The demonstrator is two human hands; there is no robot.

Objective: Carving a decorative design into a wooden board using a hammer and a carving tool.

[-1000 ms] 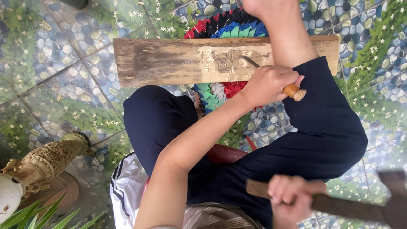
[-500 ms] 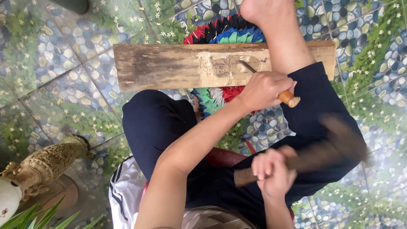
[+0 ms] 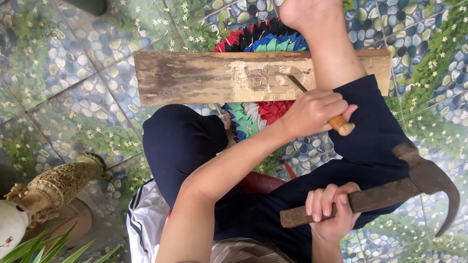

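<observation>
While half-carved, the weathered wooden plank (image 3: 195,78) bears a pale animal relief.

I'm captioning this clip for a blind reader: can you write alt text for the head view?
Seen from above, a seated person's left hand sets a wooden-handled chisel against a carved wooden plank, while the right hand grips a claw hammer raised beside it. The plank lies over a colourful patchwork mat on a pebble-patterned tile floor, the person's foot resting on it.
</observation>
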